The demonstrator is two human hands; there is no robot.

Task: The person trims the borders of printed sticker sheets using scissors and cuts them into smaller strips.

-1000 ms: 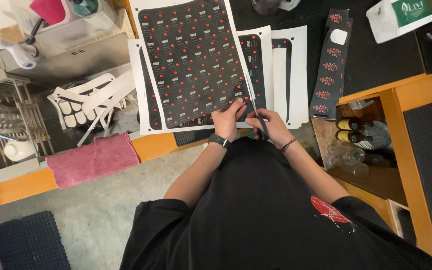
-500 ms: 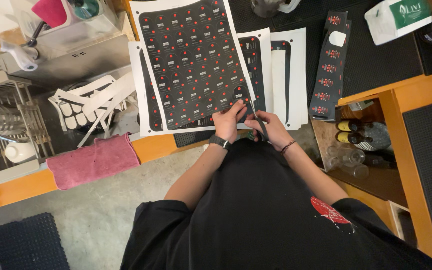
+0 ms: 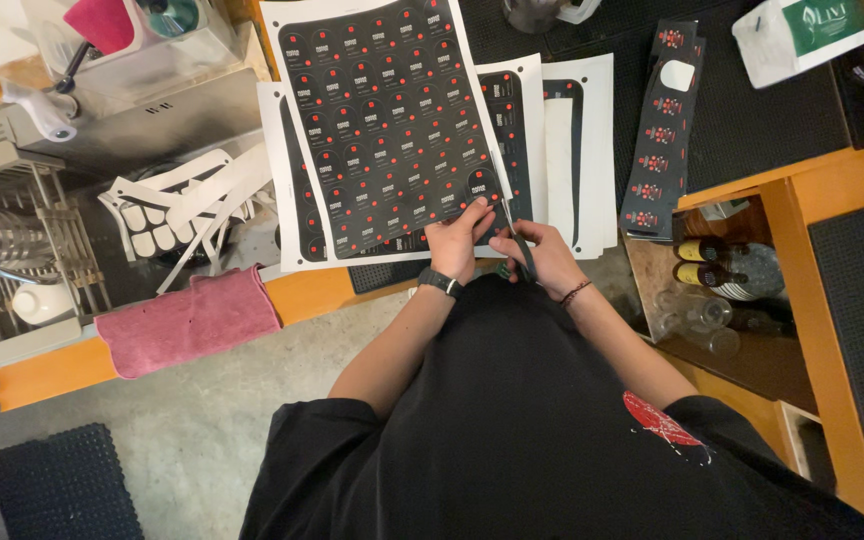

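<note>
Head view: scissors (image 3: 518,243) are being gripped by right hand (image 3: 550,258) fingers; the label sheet (image 3: 389,125), pinched by the left hand (image 3: 459,240) at six o'clock, could be miscut through labels if it slips.

Bright even indoor light, soft shadows, sharp focus, slight wide-angle distortion

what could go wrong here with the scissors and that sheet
The left hand pinches the sticker sheet right beside the scissors in the right hand, so a slip might nick a finger. The cut runs close to the printed circles and could clip one. The sheet overhangs the counter edge and might sag, skewing the cut.
</note>
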